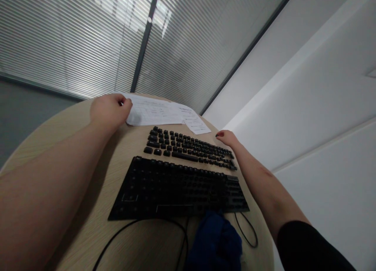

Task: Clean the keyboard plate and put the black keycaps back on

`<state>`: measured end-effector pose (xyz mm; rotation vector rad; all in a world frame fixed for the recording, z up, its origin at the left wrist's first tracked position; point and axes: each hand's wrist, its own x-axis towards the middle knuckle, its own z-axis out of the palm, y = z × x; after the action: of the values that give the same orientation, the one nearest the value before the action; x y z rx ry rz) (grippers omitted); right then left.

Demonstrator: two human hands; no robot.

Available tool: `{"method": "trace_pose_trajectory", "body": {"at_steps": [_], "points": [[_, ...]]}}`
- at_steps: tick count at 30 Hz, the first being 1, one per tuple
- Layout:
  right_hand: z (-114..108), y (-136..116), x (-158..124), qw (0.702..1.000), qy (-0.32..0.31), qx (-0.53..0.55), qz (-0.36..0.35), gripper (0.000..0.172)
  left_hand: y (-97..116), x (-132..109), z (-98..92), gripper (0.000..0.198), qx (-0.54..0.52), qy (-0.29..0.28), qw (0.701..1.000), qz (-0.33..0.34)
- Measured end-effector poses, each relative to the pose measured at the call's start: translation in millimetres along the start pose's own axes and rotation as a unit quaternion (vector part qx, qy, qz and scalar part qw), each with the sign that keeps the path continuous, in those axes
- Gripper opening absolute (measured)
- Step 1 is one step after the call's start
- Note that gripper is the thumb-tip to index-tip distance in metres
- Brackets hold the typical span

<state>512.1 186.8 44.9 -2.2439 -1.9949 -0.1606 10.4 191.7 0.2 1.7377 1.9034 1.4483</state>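
My left hand [111, 111] is closed, thumb against curled fingers, by the left edge of the printed paper sheets [155, 111]; whatever it holds, if anything, is hidden. At the right side, past the far corner of the loose keys, my right hand [227, 137] is pinched, with a small dark spot at its fingertips that I cannot make out. Between the hands, black keycaps [185, 156] lie on the table in rows like a keyboard layout. Nearer to me is the black keyboard [182, 190], its top row of keys in place and most other key positions bare.
A round wooden table [58, 133] carries everything. A blue cloth [216, 241] lies at the keyboard's near edge, and a black cable [117, 235] loops beside it. Beyond the table stands a glass partition with blinds [88, 39]; a white wall [293, 94] rises on the right.
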Motion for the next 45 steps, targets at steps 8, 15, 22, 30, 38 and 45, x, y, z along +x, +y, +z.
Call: {"method": "trace_pose_trajectory", "body": {"at_steps": [8,15,22,30,38,45], "points": [[-35.9,14.3,-122.8,0.963,0.056,0.262,-0.002,0.033,0.6,1.0,1.9,0.057,0.054,-0.005,0.998,-0.009],[-3.0,14.8,-212.3,0.93,0.025,0.365,-0.012,0.04,8.3,-1.9,6.9,0.047,0.113,-0.015,0.993,-0.006],[0.1,11.9,-206.6,0.947,-0.028,0.299,-0.113,0.031,6.0,-0.7,2.7,0.046,0.113,0.007,0.993,-0.007],[10.1,24.9,-202.1,0.949,-0.028,0.276,-0.15,0.026,1.7,0.7,2.0,0.048,0.129,0.005,0.992,0.001],[10.4,22.3,-199.9,0.948,-0.055,0.262,-0.171,0.023,1.5,0.5,3.5,0.049,0.132,-0.002,0.991,0.015],[12.0,23.3,-199.7,0.942,-0.055,0.272,-0.187,0.021,12.7,-3.8,-2.3,0.043,0.126,-0.026,0.992,-0.017]]}}
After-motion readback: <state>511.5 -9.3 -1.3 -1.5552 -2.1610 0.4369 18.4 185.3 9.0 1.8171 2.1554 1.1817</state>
